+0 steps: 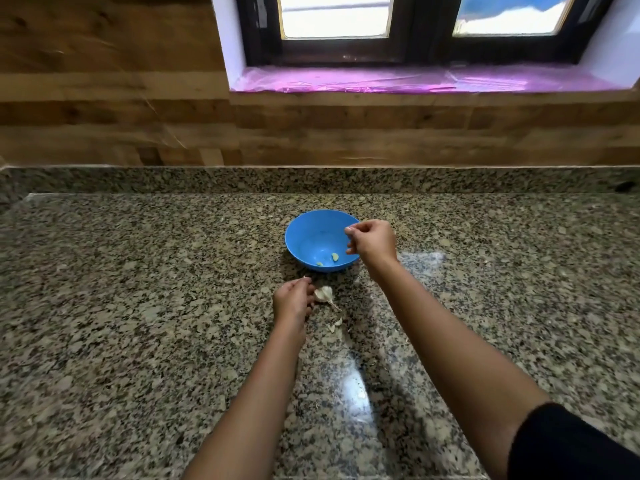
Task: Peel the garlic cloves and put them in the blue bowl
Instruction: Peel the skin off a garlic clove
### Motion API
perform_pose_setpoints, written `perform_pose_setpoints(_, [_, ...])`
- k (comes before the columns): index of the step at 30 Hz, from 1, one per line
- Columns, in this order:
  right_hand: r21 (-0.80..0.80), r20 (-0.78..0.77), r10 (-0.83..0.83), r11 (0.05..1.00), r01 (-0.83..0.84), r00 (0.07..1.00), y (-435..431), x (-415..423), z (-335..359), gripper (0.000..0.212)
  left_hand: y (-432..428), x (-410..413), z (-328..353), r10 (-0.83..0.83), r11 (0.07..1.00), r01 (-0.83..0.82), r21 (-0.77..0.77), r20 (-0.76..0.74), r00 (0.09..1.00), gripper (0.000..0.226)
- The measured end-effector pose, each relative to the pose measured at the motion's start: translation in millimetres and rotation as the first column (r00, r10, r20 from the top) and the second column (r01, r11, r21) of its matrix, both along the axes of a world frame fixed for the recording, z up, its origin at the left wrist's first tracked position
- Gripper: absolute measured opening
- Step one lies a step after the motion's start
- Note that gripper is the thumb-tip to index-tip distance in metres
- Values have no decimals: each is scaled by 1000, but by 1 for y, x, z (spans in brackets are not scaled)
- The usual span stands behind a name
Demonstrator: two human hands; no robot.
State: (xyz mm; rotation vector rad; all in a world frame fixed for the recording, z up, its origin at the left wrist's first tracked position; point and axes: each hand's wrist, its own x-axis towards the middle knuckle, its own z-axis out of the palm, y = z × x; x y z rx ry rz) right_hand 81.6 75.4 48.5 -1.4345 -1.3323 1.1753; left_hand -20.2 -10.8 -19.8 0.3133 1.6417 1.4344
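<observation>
On the speckled granite surface (138, 306) the blue bowl (310, 228) sits near the middle, with two peeled cloves (335, 257) lying on its floor toward the near side. The right hand (374, 242) hangs over the bowl's right rim and hides that part of it. Its grip is released: thumb and forefinger are apart and nothing shows between them. The left hand (291, 301) rests just in front of the bowl, back to the camera, its fingertips against an unpeeled garlic piece (325, 293). The curled fingers are mostly hidden, so I cannot tell whether this grip holds anything. Pale peel scraps (336, 323) lie just nearer, hard to pick out against the stone. A black sleeve (571, 445) is cut off at the lower right corner.
</observation>
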Motion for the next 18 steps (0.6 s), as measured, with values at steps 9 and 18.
perform_pose_setpoints(9, [-72, 77, 27, 997, -22, 997, -49, 20, -36, 23, -25, 0, -12, -172, 985, 174, -13, -213, 962, 3])
perform_pose_setpoints(18, [-152, 198, 95, 986, -65, 976, -73, 35, -60, 3, -37, 17, -23, -502, 849, 432, -305, -720, 479, 31])
